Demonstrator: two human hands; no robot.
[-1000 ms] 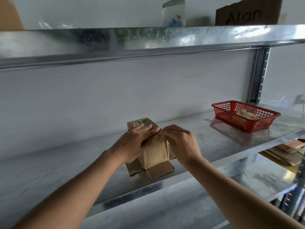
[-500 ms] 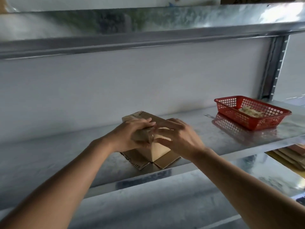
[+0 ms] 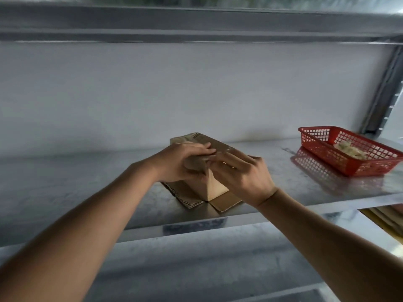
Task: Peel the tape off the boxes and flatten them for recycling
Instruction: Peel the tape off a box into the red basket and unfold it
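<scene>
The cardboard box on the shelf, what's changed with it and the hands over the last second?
The left hand has curled its grip over the near top edge of the cardboard box. The right hand went from knuckles bunched at that edge to fingers spread along the box's right side. The box still stands on its splayed bottom flaps; the red basket has not moved on the metal shelf.

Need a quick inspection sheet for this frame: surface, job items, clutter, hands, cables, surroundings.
Surface: metal shelf, shiny, its front edge near the person.
Job's things: cardboard box standing on the shelf, its bottom flaps splayed flat; tape not clearly visible.
Clutter: red basket at the right, holding crumpled pale material.
Hands: left hand grips the box's top corner; right hand rests on the box top, fingers extended.
Cables: nothing seen.
Surroundings: white wall behind, upper shelf overhead, flat cardboard on a lower level at the right.
</scene>
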